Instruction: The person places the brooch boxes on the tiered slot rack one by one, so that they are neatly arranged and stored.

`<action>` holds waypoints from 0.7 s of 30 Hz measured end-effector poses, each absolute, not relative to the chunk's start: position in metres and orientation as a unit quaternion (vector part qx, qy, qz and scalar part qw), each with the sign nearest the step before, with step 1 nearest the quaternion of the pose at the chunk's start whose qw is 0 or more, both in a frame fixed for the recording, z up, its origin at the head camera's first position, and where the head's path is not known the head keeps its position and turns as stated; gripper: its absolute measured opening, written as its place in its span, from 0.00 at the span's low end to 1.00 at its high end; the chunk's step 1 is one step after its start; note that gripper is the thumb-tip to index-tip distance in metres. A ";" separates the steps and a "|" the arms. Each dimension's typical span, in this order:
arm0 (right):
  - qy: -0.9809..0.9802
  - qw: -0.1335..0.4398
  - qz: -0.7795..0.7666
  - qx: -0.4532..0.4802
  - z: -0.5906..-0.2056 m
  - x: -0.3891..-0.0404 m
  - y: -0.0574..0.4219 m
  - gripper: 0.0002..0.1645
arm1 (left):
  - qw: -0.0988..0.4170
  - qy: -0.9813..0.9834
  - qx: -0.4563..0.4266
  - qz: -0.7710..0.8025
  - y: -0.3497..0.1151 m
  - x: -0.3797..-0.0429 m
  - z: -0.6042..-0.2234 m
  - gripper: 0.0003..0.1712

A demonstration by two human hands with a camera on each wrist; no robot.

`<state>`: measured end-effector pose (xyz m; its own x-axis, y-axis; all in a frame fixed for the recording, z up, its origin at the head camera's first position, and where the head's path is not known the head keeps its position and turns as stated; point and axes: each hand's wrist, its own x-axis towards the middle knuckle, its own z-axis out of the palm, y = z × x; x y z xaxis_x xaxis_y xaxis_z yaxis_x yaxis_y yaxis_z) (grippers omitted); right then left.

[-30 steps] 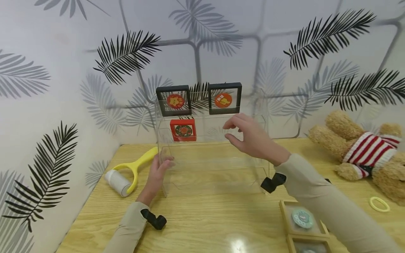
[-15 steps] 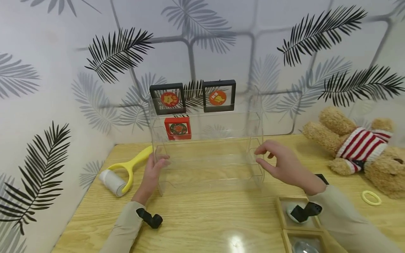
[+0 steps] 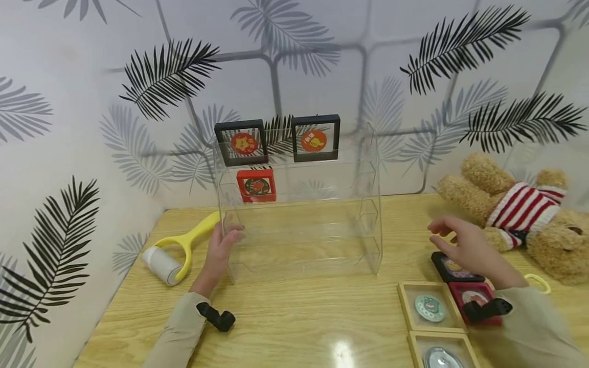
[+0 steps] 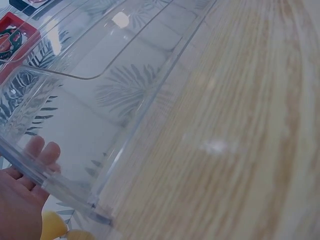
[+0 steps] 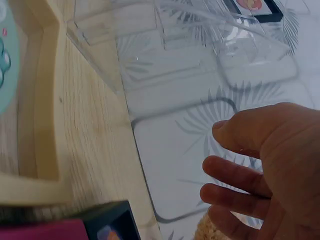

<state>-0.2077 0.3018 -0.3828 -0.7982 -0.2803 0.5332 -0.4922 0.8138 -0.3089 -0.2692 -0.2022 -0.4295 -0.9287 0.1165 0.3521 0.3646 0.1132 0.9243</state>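
Observation:
A clear acrylic tiered display rack [image 3: 301, 220] stands on the table. My left hand [image 3: 222, 250] grips its left side panel, and in the left wrist view my fingers [image 4: 50, 152] show behind the panel's edge. On the top tier sit two black display frames, a left one [image 3: 241, 159] and a right one [image 3: 315, 156]. A red display frame [image 3: 256, 186] sits at the left of the tier below. Holding nothing, my right hand [image 3: 469, 250] hovers at the right, its fingers loosely bent, close over a flat black frame [image 3: 455, 269].
Beside that black frame lie a dark red frame [image 3: 474, 301] and two wooden frames [image 3: 407, 306]. A teddy bear [image 3: 524, 212] and a yellow ring [image 3: 538, 282] are at the right. A yellow-handled lint roller [image 3: 184, 240] lies left of the rack. A patterned wall rises behind.
My right hand has moved from in front of the rack's upper right out to the right and down over the frames on the table. My left hand stays on the rack.

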 end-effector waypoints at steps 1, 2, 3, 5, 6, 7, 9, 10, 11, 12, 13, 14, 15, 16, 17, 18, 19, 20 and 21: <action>-0.931 0.218 0.217 0.197 -0.384 -0.207 0.308 0.12 | 0.098 -0.739 -0.164 -0.646 -0.202 -0.269 -0.430 0.29; -0.940 0.192 0.213 0.187 -0.386 -0.205 0.313 0.12 | 0.100 -0.738 -0.165 -0.647 -0.202 -0.269 -0.430 0.29; -0.948 0.166 0.209 0.176 -0.387 -0.205 0.318 0.13 | 0.102 -0.737 -0.166 -0.647 -0.202 -0.269 -0.429 0.28; -0.960 0.120 0.198 0.157 -0.390 -0.203 0.326 0.15 | 0.103 -0.734 -0.168 -0.650 -0.201 -0.268 -0.429 0.28; -0.965 0.102 0.191 0.151 -0.391 -0.204 0.330 0.16 | 0.103 -0.732 -0.168 -0.652 -0.201 -0.268 -0.429 0.28; -0.968 0.086 0.185 0.146 -0.392 -0.204 0.334 0.17 | 0.101 -0.731 -0.167 -0.654 -0.200 -0.268 -0.429 0.28; -0.972 0.070 0.178 0.140 -0.396 -0.206 0.340 0.17 | 0.101 -0.731 -0.165 -0.654 -0.200 -0.268 -0.428 0.29; -0.973 0.066 0.174 0.138 -0.398 -0.207 0.342 0.17 | 0.100 -0.732 -0.163 -0.654 -0.200 -0.269 -0.429 0.29; -0.974 0.062 0.171 0.137 -0.401 -0.208 0.345 0.16 | 0.101 -0.733 -0.162 -0.653 -0.200 -0.268 -0.429 0.29; -0.974 0.060 0.170 0.136 -0.403 -0.209 0.347 0.15 | 0.100 -0.733 -0.160 -0.653 -0.200 -0.268 -0.429 0.29; -0.974 0.058 0.171 0.136 -0.405 -0.210 0.349 0.14 | 0.100 -0.734 -0.159 -0.653 -0.200 -0.268 -0.428 0.29; -0.974 0.059 0.172 0.135 -0.408 -0.210 0.350 0.13 | 0.100 -0.735 -0.158 -0.651 -0.200 -0.268 -0.428 0.29; -0.974 0.060 0.175 0.134 -0.410 -0.211 0.352 0.11 | 0.098 -0.735 -0.158 -0.652 -0.200 -0.269 -0.428 0.28; -0.973 0.063 0.177 0.133 -0.412 -0.212 0.353 0.10 | 0.098 -0.735 -0.159 -0.652 -0.200 -0.269 -0.428 0.28; -0.973 0.066 0.181 0.130 -0.413 -0.212 0.354 0.09 | 0.098 -0.734 -0.160 -0.653 -0.200 -0.269 -0.428 0.28; -0.972 0.067 0.186 0.127 -0.415 -0.213 0.354 0.09 | 0.098 -0.732 -0.160 -0.655 -0.201 -0.269 -0.428 0.28; -0.971 0.068 0.190 0.125 -0.416 -0.213 0.355 0.09 | 0.098 -0.732 -0.160 -0.655 -0.201 -0.269 -0.429 0.29; -0.971 0.069 0.193 0.122 -0.417 -0.213 0.355 0.09 | 0.098 -0.732 -0.160 -0.655 -0.201 -0.269 -0.429 0.29; -0.971 0.068 0.195 0.119 -0.418 -0.214 0.355 0.09 | 0.096 -0.732 -0.160 -0.656 -0.202 -0.270 -0.429 0.28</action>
<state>-0.2138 0.3550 -0.4177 -0.9626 -0.2038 0.1787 -0.2571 0.8954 -0.3635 -0.2696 -0.2015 -0.4291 -0.9303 0.1077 0.3506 0.3603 0.0889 0.9286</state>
